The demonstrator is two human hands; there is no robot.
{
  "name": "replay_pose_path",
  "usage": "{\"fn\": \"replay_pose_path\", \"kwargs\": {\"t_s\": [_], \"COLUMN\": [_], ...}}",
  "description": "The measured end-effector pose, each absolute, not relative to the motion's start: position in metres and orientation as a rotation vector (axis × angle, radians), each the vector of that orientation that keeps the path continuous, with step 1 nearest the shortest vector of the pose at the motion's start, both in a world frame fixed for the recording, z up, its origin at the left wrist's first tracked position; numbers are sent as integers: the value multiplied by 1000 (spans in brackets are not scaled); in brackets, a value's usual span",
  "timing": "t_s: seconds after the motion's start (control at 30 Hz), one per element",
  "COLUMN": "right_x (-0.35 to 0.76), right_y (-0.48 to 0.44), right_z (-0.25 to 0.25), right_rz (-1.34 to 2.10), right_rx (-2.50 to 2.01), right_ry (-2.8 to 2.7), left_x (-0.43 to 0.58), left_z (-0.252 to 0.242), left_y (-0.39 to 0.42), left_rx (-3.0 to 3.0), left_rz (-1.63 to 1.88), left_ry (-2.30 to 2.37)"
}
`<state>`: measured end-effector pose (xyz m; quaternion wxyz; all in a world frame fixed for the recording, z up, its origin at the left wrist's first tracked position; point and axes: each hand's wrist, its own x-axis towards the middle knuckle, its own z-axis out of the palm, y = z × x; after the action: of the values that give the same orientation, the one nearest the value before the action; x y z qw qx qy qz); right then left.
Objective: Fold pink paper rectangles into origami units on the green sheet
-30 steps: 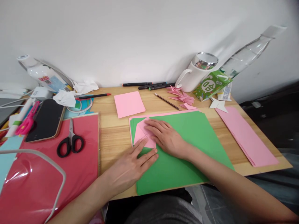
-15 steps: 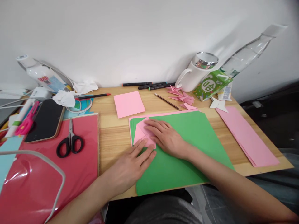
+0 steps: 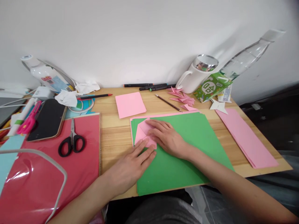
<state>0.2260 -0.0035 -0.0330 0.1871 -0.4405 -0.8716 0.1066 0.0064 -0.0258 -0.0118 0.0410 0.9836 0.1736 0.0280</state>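
Note:
A pink sheet of origami paper [image 3: 141, 133], with creases and folded corners, lies on the far left part of a stack of green paper [image 3: 182, 171]. My left hand [image 3: 132, 166] presses on the sheet's near edge with its fingers stretched out and slightly apart. On the sheet's right side rests my right hand [image 3: 167, 137], fingers extended flat across the paper, the thumb side partly hidden. Beyond the stack sits a pile of pink square paper [image 3: 130, 105]. Folded pink paper pieces [image 3: 183, 98] lie behind the green stack.
Black-handled scissors [image 3: 72, 141] lie on a red paper pack [image 3: 53, 180] at left, near a phone [image 3: 48, 119]. A white mug [image 3: 193, 76], green drink carton [image 3: 211, 87] and plastic bottle [image 3: 247, 56] stand back right. Pink strips [image 3: 247, 138] lie right; a pencil [image 3: 168, 102] lies behind.
My right hand's fingers have shifted slightly toward the middle of the pink sheet. My left hand stays in place, and the whole view has moved a little.

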Motion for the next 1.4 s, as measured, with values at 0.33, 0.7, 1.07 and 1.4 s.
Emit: {"fn": "replay_pose_path", "kwargs": {"t_s": [0.33, 0.7, 1.07, 1.4], "right_x": [224, 218, 213, 210], "right_y": [-4, -21, -16, -17], "right_z": [-35, -28, -17, -16], "right_rz": [300, 506, 657, 574], "right_rx": [-1248, -1093, -1179, -1191], "right_ry": [-2422, -2289, -2353, -2445], "left_x": [7, 6, -3, -15], "left_z": [-13, -11, -1, 5], "left_y": [-30, -23, -13, 0], "left_rx": [3037, 3099, 2957, 2869], "left_rz": [162, 359, 513, 556], "left_ry": [644, 617, 807, 881]}}
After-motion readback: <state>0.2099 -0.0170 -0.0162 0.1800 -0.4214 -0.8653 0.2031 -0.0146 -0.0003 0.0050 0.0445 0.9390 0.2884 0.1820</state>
